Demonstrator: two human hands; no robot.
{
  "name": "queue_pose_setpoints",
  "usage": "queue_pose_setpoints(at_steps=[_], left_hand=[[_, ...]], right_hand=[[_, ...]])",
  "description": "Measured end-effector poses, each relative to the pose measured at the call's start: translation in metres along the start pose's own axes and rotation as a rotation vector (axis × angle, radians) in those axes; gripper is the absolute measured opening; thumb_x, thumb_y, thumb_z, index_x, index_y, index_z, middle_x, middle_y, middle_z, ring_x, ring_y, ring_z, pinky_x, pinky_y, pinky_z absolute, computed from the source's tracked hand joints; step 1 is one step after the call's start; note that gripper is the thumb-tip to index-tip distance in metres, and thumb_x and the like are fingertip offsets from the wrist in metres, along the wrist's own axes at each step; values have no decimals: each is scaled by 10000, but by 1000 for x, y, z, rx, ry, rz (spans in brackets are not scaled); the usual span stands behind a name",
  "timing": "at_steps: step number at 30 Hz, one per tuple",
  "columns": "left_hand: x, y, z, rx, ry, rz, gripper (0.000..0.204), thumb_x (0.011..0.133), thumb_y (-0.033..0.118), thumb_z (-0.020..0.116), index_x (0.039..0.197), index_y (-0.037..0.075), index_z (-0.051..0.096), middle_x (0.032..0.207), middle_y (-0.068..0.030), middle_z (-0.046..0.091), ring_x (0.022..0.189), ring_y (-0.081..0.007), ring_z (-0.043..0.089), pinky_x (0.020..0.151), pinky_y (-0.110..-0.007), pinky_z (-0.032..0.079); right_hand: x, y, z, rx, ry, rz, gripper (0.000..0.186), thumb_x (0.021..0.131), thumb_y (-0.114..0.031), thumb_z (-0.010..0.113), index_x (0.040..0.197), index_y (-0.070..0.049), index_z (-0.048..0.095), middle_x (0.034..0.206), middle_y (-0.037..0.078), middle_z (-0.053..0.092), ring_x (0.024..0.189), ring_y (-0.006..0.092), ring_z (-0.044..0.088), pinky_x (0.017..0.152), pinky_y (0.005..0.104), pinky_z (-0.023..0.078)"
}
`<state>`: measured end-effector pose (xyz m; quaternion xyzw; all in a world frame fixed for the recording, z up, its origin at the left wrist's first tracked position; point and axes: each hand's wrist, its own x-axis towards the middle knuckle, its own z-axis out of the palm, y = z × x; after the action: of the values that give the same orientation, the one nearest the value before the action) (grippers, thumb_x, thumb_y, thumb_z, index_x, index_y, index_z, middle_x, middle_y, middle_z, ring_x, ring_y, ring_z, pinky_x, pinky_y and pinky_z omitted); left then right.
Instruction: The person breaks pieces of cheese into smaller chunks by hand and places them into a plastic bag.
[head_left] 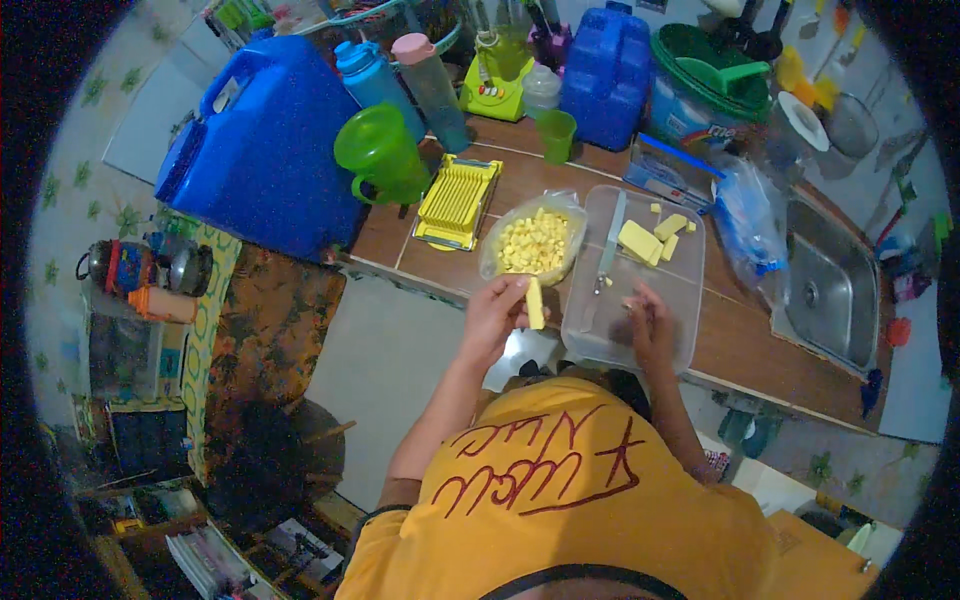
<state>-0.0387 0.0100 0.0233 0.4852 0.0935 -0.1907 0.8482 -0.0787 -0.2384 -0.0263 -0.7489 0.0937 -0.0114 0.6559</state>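
Note:
My left hand point(492, 315) pinches a flat yellow stick of what looks like cheese point(535, 303) just in front of the counter edge. My right hand point(652, 325) hovers over the near part of a clear plastic tray point(590, 335), fingers loosely apart; whether a small crumb sits at the fingertips is hard to see. In the tray lie a thick yellow cheese block point(640, 242), a few smaller pieces point(670, 228) and a knife point(612, 235) along the left side. Left of the tray, an open plastic bag point(537, 238) is filled with small yellow cubes.
A yellow slicer point(458, 203) lies left of the bag, near a green pitcher point(380, 155). Blue jugs point(270, 140), bottles point(378, 88), a green cup point(556, 135) and a green-lidded bucket point(700, 95) line the back. A metal sink point(830, 285) is at right.

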Motion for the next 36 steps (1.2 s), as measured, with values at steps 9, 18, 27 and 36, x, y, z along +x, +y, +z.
queue_pose_setpoints(at_steps=[9,18,27,36], left_hand=[[-11,-19,16,26,99,69,203,899,200,534,956,10,574,783,-68,613,679,-204,638,647,-338,546],[-21,-34,54,79,66,8,174,907,192,522,924,28,575,787,-57,618,673,-182,626,657,-319,530],[-37,-48,52,157,95,81,225,891,227,542,964,15,561,795,-75,602,701,-218,631,642,-370,541],[-36,-55,68,177,72,47,239,880,231,556,993,20,571,807,-74,609,686,-212,624,653,-376,540]], right_hand=[[-8,31,-21,-5,61,-371,332,857,-137,578,1166,-20,541,868,34,612,772,111,547,762,262,453],[-11,22,-34,-200,30,-363,340,801,-152,640,1120,-50,582,875,97,659,770,184,638,702,301,500],[-27,101,-114,-570,242,-488,409,769,-193,637,1150,-78,547,911,117,623,831,306,601,676,402,480],[-83,136,-155,-870,499,-708,487,670,-79,658,1139,-82,529,1017,123,595,922,314,554,797,399,447]])
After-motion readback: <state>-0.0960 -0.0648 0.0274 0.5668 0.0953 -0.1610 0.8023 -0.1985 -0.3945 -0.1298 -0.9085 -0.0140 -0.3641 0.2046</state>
